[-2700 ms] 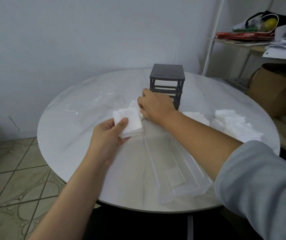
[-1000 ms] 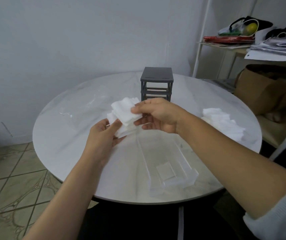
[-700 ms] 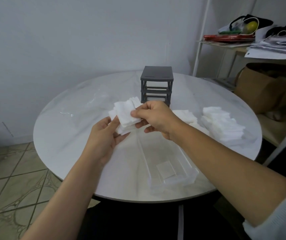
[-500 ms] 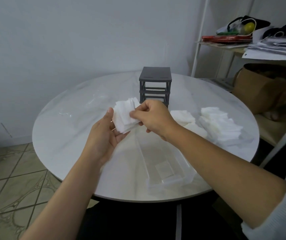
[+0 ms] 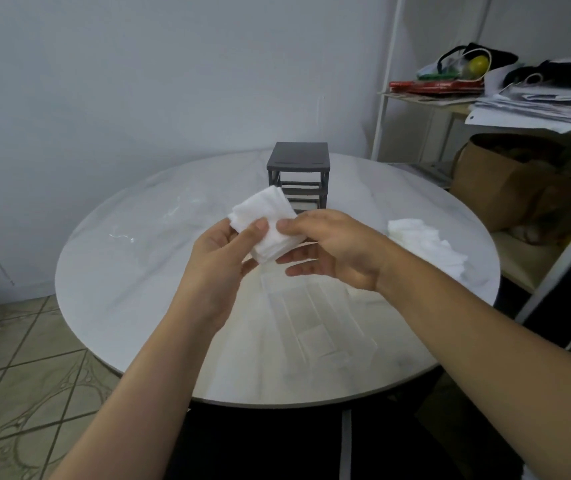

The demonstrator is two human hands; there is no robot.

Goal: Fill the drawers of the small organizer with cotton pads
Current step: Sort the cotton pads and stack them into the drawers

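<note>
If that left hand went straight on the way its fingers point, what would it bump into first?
Probably the gray organizer frame, which stands beyond the cotton pads that the left hand grips; depth is unclear.

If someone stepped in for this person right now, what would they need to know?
Left hand: pinches a stack of white square cotton pads, thumb on top. Right hand: pinches the same stack from the other side.
The dark grey organizer frame stands far back on the round white marble table; clear plastic drawers lie out of it near the front edge; a loose pile of pads lies to the right.
Done: one stack in hand. Left: the drawers look unfilled; load them and slide them into the frame.
</note>
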